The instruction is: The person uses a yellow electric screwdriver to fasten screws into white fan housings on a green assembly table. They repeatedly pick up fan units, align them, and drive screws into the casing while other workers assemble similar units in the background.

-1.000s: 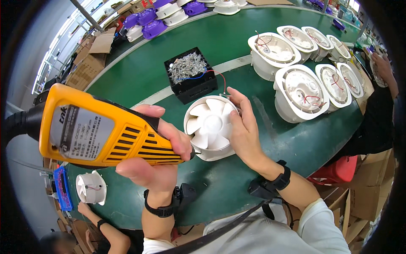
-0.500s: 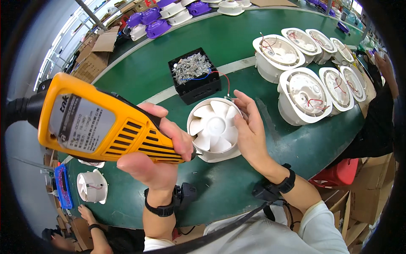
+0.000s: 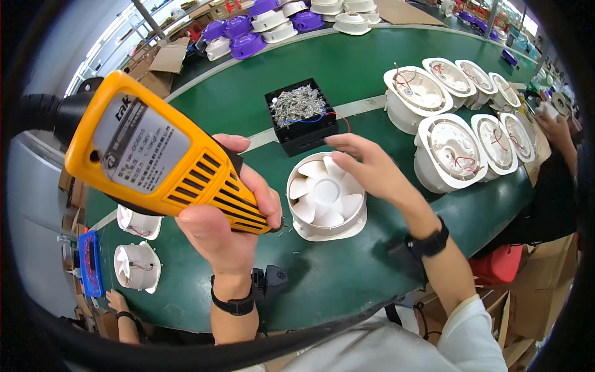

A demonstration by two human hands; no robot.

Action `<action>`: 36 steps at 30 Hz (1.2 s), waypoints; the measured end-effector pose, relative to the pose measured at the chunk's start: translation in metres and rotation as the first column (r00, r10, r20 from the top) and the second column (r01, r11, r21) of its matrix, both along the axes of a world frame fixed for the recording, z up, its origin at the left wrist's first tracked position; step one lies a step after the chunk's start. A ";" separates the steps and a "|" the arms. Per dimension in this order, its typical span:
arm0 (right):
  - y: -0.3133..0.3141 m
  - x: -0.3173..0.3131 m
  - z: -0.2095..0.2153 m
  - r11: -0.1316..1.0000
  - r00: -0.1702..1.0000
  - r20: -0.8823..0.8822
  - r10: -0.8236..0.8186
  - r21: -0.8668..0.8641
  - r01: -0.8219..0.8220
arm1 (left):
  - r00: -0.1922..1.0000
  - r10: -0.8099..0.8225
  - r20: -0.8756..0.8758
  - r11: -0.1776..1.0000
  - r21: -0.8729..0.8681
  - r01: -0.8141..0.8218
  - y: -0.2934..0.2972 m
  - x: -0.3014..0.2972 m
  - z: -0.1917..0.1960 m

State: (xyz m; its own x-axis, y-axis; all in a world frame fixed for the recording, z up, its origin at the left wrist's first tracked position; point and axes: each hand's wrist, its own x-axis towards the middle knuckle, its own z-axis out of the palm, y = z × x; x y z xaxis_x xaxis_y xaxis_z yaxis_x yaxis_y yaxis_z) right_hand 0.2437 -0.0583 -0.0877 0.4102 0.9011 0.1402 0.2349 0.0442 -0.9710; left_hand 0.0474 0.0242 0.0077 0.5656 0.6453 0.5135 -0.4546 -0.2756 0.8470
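Observation:
My left hand [image 3: 220, 242] is wrapped round a yellow electric screwdriver [image 3: 192, 180] with black vents. The tool's thin tip points right, just left of a white fan unit [image 3: 325, 192] and apart from it. This unit lies with its blades facing up inside a round housing. Over the far right rim of the housing is my right hand [image 3: 372, 167], fingers stretched out to the left; whether they touch the rim I cannot tell. Behind the unit stands a black box [image 3: 310, 141] heaped with small metal screws [image 3: 297, 106]. Red and blue wires run along its right side.
Several white housings [image 3: 449, 149] with red wires stand at the right. White fan units [image 3: 137, 266] and a blue tray [image 3: 91, 263] are at the left, near another person's hand [image 3: 116, 301]. Purple and white covers [image 3: 248, 44] are stacked beyond the green table [image 3: 347, 266].
My right hand has lifted from the fan's rim and moved up and right. The screwdriver tip has drawn slightly away from the housing. The whole view has shifted a little.

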 end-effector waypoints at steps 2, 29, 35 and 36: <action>0.014 0.015 0.003 0.967 0.968 -0.076 0.240 -0.067 -0.245 | 0.999 -0.042 0.017 0.999 -0.026 0.042 -0.003 -0.001 0.001; -0.035 -0.021 0.033 0.933 0.930 0.366 0.032 -0.343 0.103 | 0.997 -0.050 -0.067 0.995 -0.089 0.044 -0.017 0.008 -0.014; -0.036 -0.019 0.031 0.934 0.929 0.369 0.034 -0.343 0.102 | 0.994 -0.066 -0.085 0.994 -0.089 0.058 -0.018 0.007 -0.011; -0.037 -0.019 0.031 0.936 0.929 0.368 0.032 -0.337 0.101 | 0.995 -0.065 -0.078 0.994 -0.094 0.058 -0.019 0.007 -0.012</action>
